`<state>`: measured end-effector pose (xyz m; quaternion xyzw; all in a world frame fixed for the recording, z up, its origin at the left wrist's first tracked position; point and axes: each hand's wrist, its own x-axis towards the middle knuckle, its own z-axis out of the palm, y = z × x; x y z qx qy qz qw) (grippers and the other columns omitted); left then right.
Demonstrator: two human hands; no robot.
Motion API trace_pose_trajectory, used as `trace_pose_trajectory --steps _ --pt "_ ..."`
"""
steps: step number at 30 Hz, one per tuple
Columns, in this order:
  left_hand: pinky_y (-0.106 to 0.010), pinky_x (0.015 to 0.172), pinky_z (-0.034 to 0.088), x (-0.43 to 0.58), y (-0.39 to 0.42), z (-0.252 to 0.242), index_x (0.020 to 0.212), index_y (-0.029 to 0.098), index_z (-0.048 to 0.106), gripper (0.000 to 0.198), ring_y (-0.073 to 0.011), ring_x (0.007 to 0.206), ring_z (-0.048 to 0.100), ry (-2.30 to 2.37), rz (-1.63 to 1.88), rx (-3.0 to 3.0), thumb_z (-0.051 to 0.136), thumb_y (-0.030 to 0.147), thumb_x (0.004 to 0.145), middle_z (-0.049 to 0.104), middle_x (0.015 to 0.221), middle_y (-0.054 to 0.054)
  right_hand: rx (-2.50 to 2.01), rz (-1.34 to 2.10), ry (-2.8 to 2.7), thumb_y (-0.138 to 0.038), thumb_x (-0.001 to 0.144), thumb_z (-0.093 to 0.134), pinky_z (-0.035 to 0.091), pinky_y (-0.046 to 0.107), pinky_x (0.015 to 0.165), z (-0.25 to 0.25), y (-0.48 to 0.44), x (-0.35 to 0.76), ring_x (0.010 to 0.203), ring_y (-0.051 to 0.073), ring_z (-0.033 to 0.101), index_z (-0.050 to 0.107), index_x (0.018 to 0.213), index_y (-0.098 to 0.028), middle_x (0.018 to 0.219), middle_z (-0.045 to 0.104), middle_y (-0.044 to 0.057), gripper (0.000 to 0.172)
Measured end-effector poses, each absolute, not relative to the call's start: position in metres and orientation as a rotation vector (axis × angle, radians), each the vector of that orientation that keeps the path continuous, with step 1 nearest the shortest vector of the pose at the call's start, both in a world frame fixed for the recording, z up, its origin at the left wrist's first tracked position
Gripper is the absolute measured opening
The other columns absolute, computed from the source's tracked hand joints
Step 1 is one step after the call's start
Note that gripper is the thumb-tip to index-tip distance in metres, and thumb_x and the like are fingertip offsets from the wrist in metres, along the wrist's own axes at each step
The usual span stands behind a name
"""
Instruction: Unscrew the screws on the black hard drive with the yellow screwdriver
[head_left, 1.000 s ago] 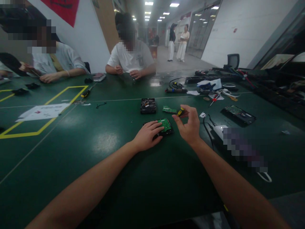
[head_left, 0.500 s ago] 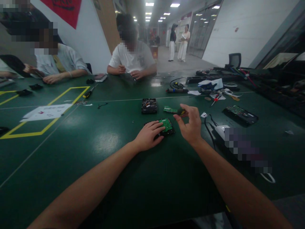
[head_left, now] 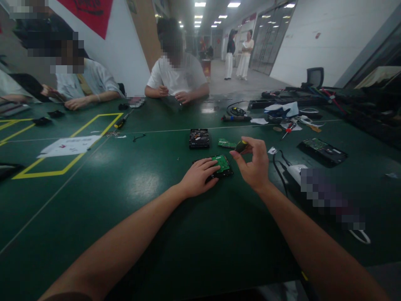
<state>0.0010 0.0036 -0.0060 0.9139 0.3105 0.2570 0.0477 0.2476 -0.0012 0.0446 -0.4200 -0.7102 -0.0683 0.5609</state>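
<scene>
A hard drive with a green circuit board on top lies on the table in front of me. My left hand holds it down, fingers stretched over the board and thumb along the near edge. Part of the drive is hidden under that hand. Just right of the drive, my right hand grips a screwdriver by its dark and yellow handle. The screwdriver's tip is too fine to make out. Behind the drive is a loose green circuit board, and left of that sits a second hard drive.
Another hard drive lies at right, near a power strip with a black cable. Farther back are a red screwdriver, papers and cables. At left lie a yellow-black screwdriver and a paper sheet. Co-workers sit across the table.
The view has shifted slightly, so everything appears a little farther right. The screwdriver handle in my right hand shows more plainly. My left hand stays on the hard drive.
</scene>
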Motion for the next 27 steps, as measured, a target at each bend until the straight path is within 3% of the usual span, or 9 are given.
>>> trace_pose_trajectory --steps 5,10,15,23,27 --pt "-0.062 0.12 0.045 0.002 0.0037 -0.0066 0.144 0.023 0.062 0.046 -0.0345 0.148 0.049 0.939 0.802 2.774 0.066 0.036 0.1 0.061 0.152 -0.012 -0.988 -0.096 -1.656 -0.027 0.098 0.069 0.065 0.048 0.084 0.043 -0.0004 0.2458 0.096 0.025 0.071 0.053 0.144 -0.031 0.126 0.068 0.01 0.049" --pt "-0.062 0.12 0.045 0.0018 0.0039 -0.0067 0.144 0.023 0.062 0.046 -0.0348 0.149 0.049 0.946 0.786 2.777 0.067 0.036 0.1 0.061 0.152 -0.012 -0.97 0.014 -1.66 -0.023 0.102 0.06 0.065 0.049 0.091 0.038 0.0004 0.2445 0.107 0.026 0.072 0.049 0.148 -0.029 0.134 0.066 0.013 0.048" --pt "-0.061 0.12 0.044 0.0006 0.0034 -0.0053 0.145 0.022 0.061 0.047 -0.0345 0.149 0.049 0.957 0.771 2.782 0.065 0.037 0.1 0.06 0.153 -0.012 -1.015 -0.102 -1.658 -0.03 0.097 0.068 0.065 0.048 0.084 0.0403 0.0018 0.2479 0.103 0.027 0.068 0.053 0.143 -0.029 0.128 0.063 0.011 0.048" --pt "-0.06 0.12 0.045 0.0018 0.0036 -0.0053 0.145 0.022 0.061 0.047 -0.0342 0.149 0.049 0.961 0.756 2.79 0.064 0.038 0.101 0.061 0.152 -0.013 -0.973 -0.015 -1.723 -0.025 0.102 0.058 0.064 0.05 0.09 0.0408 0.0019 0.2483 0.105 0.026 0.07 0.05 0.148 -0.031 0.136 0.065 0.01 0.047" --pt "-0.062 0.119 0.045 0.0016 0.0038 -0.006 0.146 0.023 0.061 0.047 -0.0347 0.149 0.049 0.962 0.756 2.79 0.064 0.038 0.101 0.061 0.152 -0.012 -1.002 -0.127 -1.668 -0.03 0.097 0.071 0.065 0.047 0.081 0.0417 0.0 0.2477 0.099 0.026 0.067 0.054 0.141 -0.03 0.125 0.065 0.01 0.048"
